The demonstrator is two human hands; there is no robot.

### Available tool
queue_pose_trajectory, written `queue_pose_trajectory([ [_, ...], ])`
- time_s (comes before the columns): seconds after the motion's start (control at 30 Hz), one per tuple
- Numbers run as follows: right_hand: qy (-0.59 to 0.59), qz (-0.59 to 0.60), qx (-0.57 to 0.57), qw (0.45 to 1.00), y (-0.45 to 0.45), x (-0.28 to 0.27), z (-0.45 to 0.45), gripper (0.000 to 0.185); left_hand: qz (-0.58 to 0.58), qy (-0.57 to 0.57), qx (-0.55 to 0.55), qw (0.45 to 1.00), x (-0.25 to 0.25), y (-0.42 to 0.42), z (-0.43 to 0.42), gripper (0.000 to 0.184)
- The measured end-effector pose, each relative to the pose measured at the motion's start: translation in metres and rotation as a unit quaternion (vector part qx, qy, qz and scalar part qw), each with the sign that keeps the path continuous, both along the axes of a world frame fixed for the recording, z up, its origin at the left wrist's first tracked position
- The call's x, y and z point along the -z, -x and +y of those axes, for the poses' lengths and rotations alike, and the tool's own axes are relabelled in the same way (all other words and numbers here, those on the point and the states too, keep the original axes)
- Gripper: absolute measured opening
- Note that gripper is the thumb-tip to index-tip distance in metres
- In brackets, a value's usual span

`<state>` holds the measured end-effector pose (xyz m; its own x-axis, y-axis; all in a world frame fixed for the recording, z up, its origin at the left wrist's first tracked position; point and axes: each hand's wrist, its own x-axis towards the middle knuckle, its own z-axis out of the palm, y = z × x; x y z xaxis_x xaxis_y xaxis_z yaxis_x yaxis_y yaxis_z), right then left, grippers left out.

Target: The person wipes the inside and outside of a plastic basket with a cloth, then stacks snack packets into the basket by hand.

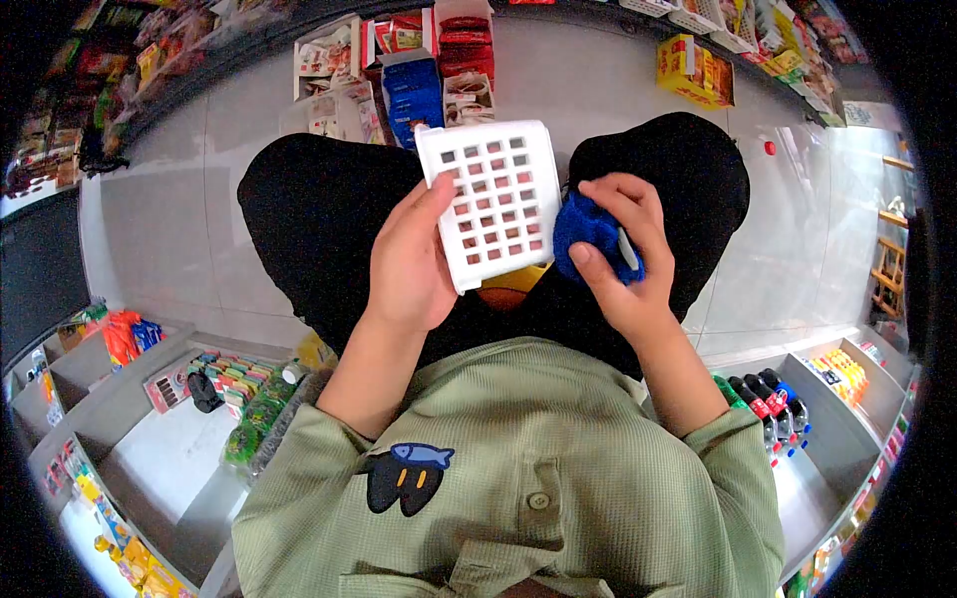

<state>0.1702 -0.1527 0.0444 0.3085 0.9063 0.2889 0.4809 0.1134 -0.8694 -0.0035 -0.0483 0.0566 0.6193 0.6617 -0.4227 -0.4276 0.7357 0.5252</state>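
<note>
My left hand grips a white plastic basket by its left side, thumb over the wall of square holes. The basket is tilted on its side above my lap, and its inside faces away from view. Bunched in my right hand is a blue cloth, fuzzy looking, with a pale edge or tag showing near the fingers. The cloth is close against the basket's right wall; I cannot tell whether they touch. Something yellow and brown shows below the basket, mostly hidden.
Boxes of packets stand on the tiled floor ahead, beside a blue box. A yellow carton is farther right. Shelves flank me, with brushes and sponges at left and dark bottles at right.
</note>
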Motion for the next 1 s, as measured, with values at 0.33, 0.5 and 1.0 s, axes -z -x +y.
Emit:
queue_pose_trajectory([
  [0.33, -0.038, -0.047, -0.061, 0.996, 0.01, -0.01, -0.005, 0.043, -0.016, 0.012, -0.014, 1.0, 0.001, 0.003, 0.001, 0.042],
  [0.5, -0.034, -0.095, -0.071, 0.992, 0.013, -0.01, -0.005, 0.039, -0.026, 0.019, -0.014, 0.999, 0.003, 0.004, -0.001, 0.043],
  [1.0, -0.039, -0.157, 0.041, 0.986, -0.011, -0.014, 0.044, 0.028, 0.07, -0.032, 0.124, 0.989, 0.006, 0.001, -0.018, 0.044],
])
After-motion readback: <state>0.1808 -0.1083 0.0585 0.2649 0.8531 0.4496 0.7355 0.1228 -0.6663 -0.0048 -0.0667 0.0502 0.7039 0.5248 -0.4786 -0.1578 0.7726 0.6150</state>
